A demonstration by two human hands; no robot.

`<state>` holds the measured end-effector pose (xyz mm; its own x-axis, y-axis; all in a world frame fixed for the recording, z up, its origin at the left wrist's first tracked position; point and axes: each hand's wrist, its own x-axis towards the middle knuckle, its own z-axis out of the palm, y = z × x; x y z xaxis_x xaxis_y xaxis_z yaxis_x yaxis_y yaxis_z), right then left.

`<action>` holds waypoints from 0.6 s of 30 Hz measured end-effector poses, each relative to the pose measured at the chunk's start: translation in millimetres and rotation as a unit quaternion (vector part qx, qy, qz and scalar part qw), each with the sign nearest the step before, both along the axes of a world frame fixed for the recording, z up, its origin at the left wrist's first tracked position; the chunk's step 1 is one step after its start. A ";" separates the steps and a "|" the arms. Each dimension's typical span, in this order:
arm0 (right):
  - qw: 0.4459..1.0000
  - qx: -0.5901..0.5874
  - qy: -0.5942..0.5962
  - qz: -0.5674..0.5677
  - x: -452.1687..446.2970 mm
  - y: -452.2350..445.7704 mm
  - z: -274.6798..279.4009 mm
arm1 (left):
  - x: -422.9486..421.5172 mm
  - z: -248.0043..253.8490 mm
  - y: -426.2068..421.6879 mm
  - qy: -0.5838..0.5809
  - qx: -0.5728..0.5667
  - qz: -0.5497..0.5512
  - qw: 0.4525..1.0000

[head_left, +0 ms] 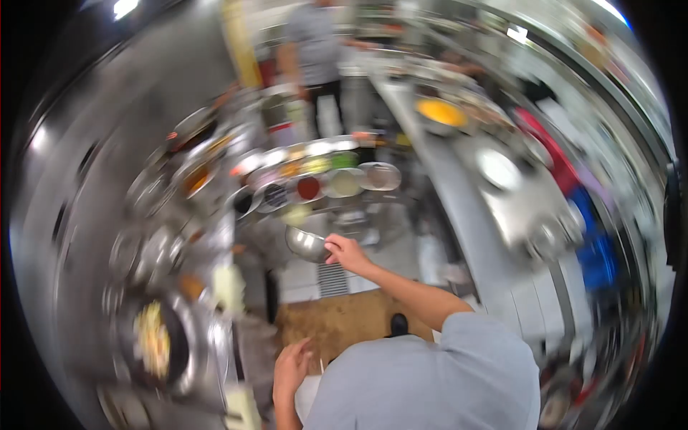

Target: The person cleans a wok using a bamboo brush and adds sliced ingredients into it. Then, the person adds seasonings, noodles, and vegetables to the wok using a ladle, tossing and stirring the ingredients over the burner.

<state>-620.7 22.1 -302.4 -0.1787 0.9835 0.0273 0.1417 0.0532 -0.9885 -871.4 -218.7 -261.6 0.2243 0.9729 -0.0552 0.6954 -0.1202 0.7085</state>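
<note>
My right hand (346, 254) grips the rim of a small metal bowl (304, 245), held tilted out in front of me above the floor. What is inside the bowl cannot be made out. My left hand (292, 364) hangs low by my body, its fingers loosely curled and apart, with nothing seen in them. To its left, sliced pale and yellowish food (153, 337) lies in a wok (188, 358) on the stove.
Ahead stand round containers of ingredients, one holding something red (308, 188). Pans and bowls line the stove side at left. Along the right counter (430, 154) are a yellow-filled bowl (441, 112) and a white plate (499, 169). Another person (313, 46) stands beyond the containers.
</note>
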 end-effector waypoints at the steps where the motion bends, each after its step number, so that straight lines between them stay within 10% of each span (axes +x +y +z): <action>1: 0.995 -0.025 0.028 -0.092 48.4 -10.4 -6.0 | 18.7 -1.4 14.5 -0.012 -0.007 0.016 1.000; 4: 0.940 0.034 0.096 -0.327 203.7 -47.6 -24.7 | 87.1 -18.0 49.6 -0.073 -0.066 -0.038 0.994; 12: 0.577 0.145 -0.375 -0.711 497.7 -178.5 -8.7 | 254.2 22.8 103.2 0.046 -0.021 -0.254 0.966; 18: 0.633 0.137 -0.357 -0.672 506.5 -169.5 -25.2 | 285.0 13.1 119.0 0.038 -0.051 -0.274 0.960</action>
<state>-114.2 -147.5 -327.6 0.7527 0.2352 0.6150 0.6473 -0.4349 -0.6259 -586.4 -99.7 -248.6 0.6920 0.6991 -0.1797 0.5979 -0.4156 0.6854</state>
